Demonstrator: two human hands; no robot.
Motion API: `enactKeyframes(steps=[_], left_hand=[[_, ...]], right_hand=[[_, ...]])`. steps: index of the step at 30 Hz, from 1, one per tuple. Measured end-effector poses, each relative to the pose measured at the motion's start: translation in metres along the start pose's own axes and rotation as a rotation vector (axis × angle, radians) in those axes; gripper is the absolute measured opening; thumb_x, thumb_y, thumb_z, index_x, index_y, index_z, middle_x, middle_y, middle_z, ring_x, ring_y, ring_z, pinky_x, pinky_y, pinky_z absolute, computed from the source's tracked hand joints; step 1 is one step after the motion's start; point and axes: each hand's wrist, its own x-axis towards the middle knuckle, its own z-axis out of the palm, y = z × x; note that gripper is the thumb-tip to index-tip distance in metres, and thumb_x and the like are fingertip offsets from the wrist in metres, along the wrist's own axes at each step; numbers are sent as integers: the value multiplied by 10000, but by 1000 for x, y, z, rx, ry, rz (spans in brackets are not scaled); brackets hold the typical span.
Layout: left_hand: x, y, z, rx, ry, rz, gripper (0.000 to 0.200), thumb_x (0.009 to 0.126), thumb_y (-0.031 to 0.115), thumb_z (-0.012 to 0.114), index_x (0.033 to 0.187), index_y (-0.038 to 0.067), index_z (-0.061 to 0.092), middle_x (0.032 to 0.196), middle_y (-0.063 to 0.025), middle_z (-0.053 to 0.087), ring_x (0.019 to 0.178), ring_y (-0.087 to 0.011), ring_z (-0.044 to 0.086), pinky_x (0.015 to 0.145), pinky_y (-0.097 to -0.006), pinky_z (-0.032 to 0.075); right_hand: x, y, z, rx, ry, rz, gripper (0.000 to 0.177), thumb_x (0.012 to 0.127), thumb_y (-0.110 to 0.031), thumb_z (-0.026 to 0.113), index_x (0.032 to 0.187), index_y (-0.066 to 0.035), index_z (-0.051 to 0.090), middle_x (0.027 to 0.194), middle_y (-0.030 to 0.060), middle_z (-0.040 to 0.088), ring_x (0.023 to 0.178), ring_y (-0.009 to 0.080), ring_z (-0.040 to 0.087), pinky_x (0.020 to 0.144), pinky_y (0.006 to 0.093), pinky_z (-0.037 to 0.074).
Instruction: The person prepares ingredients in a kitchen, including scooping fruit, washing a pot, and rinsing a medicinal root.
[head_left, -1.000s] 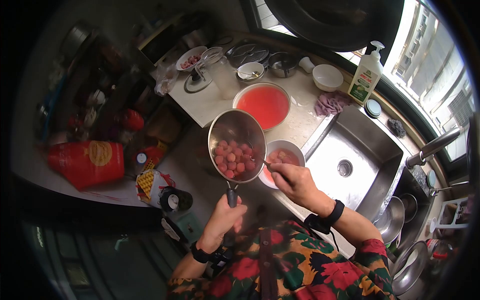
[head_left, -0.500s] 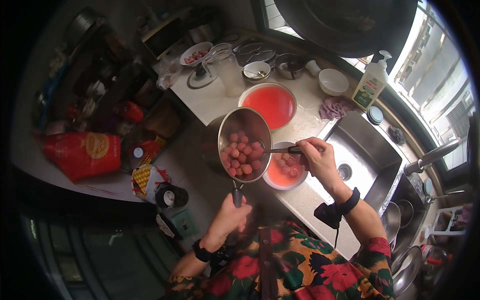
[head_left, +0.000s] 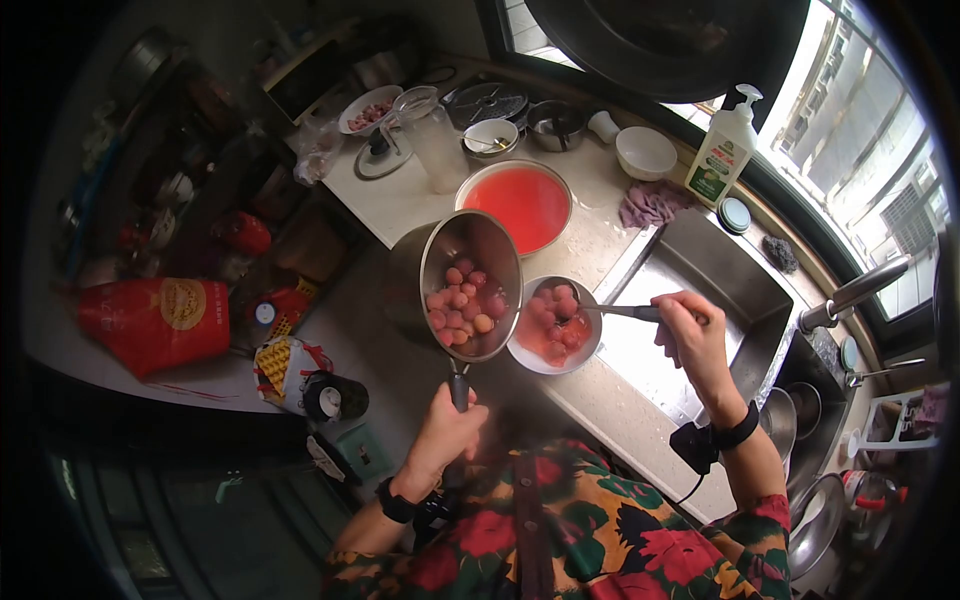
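My left hand is wrapped around the handle of a tilted steel saucepan, whose mouth faces me. Inside lie several round pink-red balls that look like lychees. To the right, my right hand grips a dark-handled spoon; its head is over or in the white bowl, among more pink balls in reddish liquid. The spoon's bowl end is mostly hidden by the balls. Behind the saucepan stands a wide bowl of red liquid.
A steel sink with a faucet is on the right. Along the back stand a plastic pitcher, a white bowl, a pump bottle and a purple cloth. At left lies a red bag.
My right hand has moved right, bringing the spoon from the saucepan to the white bowl. More balls now sit in that bowl and fewer in the saucepan. My left hand keeps its hold.
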Motion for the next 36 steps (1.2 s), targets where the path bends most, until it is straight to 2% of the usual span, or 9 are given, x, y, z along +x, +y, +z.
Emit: enactKeyframes(steps=[4,5,8,13,18,23,27,32,36], left_hand=[[-2,0,2,32,12,9,205,746,20,513,876,26,354,587,-17,405,348,-81,397,302,-234,341],[-2,1,2,46,22,20,205,739,24,506,885,5,363,571,-25,411,343,-91,406,304,-235,334],[-5,0,3,100,27,26,192,738,34,505,875,5,373,567,-25,418,351,-87,410,312,-233,342],[-8,0,4,188,28,40,176,738,48,507,859,12,384,546,-24,443,355,-87,427,319,-230,342],[-10,1,7,257,26,55,167,737,55,510,850,19,391,535,-23,456,355,-88,437,321,-231,341],[-11,3,9,259,23,49,181,733,54,521,854,21,391,534,-23,450,355,-88,432,317,-229,336],[-11,5,8,245,36,45,185,735,54,527,856,20,391,541,-23,445,358,-84,429,314,-227,336],[-14,5,9,215,37,37,183,746,49,521,866,12,388,553,-18,433,365,-79,425,311,-225,340],[-12,2,8,192,16,54,185,747,49,520,870,10,388,554,-18,434,369,-79,428,312,-226,341]], right_hand=[[-23,25,5,-311,-96,-395,141,780,-74,558,889,8,594,639,122,581,537,120,556,476,230,430],[-23,37,8,-432,-78,-768,180,735,-52,593,912,-15,583,656,115,557,549,173,544,470,261,431],[-38,42,8,-782,-170,-1037,337,646,-58,647,965,-55,538,620,38,434,528,174,475,410,296,390],[-44,45,4,-817,-117,-1072,376,629,-47,652,987,-57,536,626,26,435,525,159,461,401,274,381],[-39,47,21,-617,-124,-1192,411,633,-28,653,1027,-58,536,677,46,484,543,172,482,420,272,399],[-31,51,54,-449,-178,-1140,420,662,9,607,1067,-74,534,772,105,521,628,224,520,508,295,454],[-33,67,60,-474,-422,-1118,469,653,-7,592,1110,-80,514,933,167,500,769,295,530,631,358,468],[-43,75,54,-367,-507,-910,468,674,-8,585,1129,-80,503,975,197,496,835,349,531,692,364,463],[-48,69,49,-259,-485,-539,341,707,-15,586,1040,-86,573,945,149,516,797,278,554,676,333,459]])
